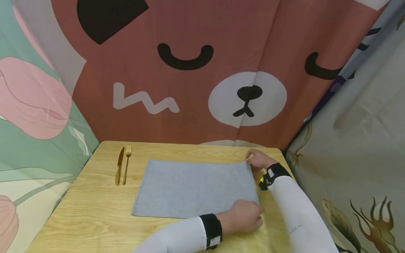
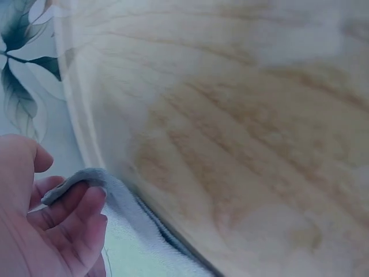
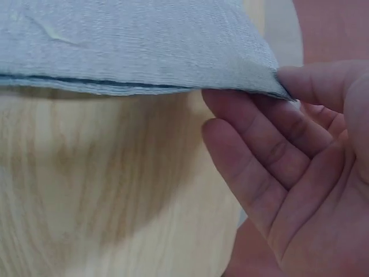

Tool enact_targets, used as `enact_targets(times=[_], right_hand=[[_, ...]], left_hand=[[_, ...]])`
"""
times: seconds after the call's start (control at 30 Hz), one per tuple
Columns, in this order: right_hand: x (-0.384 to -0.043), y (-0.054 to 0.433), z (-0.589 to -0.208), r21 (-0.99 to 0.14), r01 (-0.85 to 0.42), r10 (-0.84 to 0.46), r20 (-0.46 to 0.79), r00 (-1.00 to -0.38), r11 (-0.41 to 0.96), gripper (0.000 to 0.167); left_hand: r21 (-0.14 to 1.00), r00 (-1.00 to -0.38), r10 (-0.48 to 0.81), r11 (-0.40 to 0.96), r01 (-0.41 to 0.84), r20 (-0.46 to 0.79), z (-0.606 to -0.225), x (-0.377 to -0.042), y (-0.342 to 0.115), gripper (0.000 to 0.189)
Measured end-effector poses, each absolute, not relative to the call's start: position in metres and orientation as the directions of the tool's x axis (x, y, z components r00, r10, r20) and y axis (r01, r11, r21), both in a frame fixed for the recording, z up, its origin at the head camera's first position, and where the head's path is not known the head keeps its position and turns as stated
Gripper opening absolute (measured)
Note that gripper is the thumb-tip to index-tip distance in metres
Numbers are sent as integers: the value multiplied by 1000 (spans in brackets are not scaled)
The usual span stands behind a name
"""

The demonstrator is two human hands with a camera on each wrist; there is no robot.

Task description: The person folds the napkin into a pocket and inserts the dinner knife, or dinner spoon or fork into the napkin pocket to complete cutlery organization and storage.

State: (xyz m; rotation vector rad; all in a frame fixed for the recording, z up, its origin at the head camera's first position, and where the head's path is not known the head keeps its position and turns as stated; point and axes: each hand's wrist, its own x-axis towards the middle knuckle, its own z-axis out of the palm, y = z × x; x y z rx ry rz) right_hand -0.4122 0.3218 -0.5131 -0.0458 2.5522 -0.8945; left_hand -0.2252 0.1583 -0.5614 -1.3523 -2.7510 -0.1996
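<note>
A grey-blue cloth [image 1: 196, 188] lies spread on the wooden table, longer side to side than deep. At its far right corner my right hand [image 1: 261, 160] pinches the fabric, thumb above and fingers beneath; the right wrist view shows two layers along the raised edge of the cloth [image 3: 132, 57]. My left hand [image 1: 242, 216], crossing in front, holds the near right corner with curled fingers. In the left wrist view that corner of the cloth [image 2: 95, 176] bends up over the fingers of the left hand [image 2: 66, 222].
Left of the cloth, a gold knife [image 1: 119, 167] and a gold fork [image 1: 127, 165] lie side by side on the table [image 1: 85, 211]. A printed bear curtain [image 1: 190, 116] hangs behind the far edge, and patterned fabric [image 1: 345, 151] runs along the right side.
</note>
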Motion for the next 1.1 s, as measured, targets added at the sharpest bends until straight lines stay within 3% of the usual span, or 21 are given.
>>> enact_targets(times=[0.17, 0.4, 1.1], right_hand=[[-413, 323, -503, -610, 82, -218, -402, -889, 788, 17], [-409, 329, -484, -622, 50, -272, -412, -870, 781, 28], [-409, 347, -466, -647, 49, -274, -388, -880, 761, 26]], left_hand=[[193, -639, 766, 617, 763, 77, -552, -226, 153, 24], [379, -642, 766, 584, 718, 36, -537, -226, 141, 21], [569, -646, 736, 449, 689, 202, -513, -216, 124, 14]])
